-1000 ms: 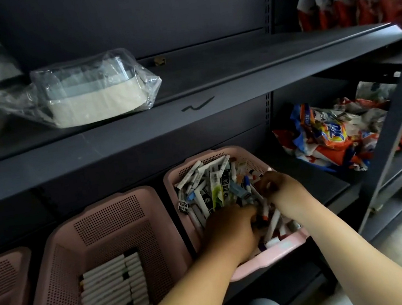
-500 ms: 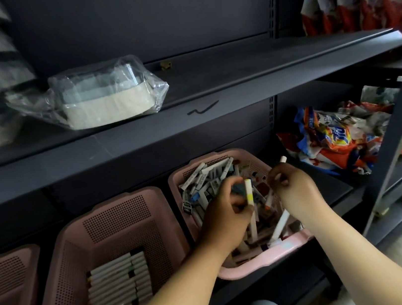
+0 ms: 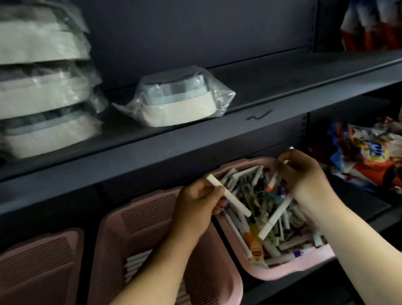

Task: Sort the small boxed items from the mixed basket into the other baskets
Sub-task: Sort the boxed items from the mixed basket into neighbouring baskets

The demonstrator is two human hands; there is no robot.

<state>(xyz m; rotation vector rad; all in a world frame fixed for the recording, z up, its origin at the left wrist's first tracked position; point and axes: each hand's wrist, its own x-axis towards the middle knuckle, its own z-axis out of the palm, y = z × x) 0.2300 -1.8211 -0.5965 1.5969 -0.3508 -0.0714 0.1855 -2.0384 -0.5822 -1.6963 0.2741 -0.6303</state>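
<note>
The pink mixed basket [image 3: 290, 267] on the lower shelf is full of several jumbled slim boxes. My left hand [image 3: 197, 205] grips one long white slim box [image 3: 233, 199] above the basket's left edge. Over the basket's right side, my right hand [image 3: 302, 176] pinches slim white boxes [image 3: 275, 219]; one slants down toward the pile, a shorter one with an orange end sticks out near the fingers. The middle pink basket [image 3: 138, 214] holds neatly stacked white boxes [image 3: 135, 264], partly hidden by my left forearm. A third pink basket [image 3: 28, 259] sits at the far left.
A dark shelf board [image 3: 143, 155] overhangs the baskets closely. On it sit a plastic-wrapped round container [image 3: 174, 101] and a stack of wrapped containers [image 3: 28, 86]. Colourful snack bags [image 3: 377, 154] lie right of the mixed basket; more bags [image 3: 383, 18] stand upper right.
Both hands came up out of the mixed basket, each with slim boxes. My left hand moved left toward the middle basket. The camera tilted upward.
</note>
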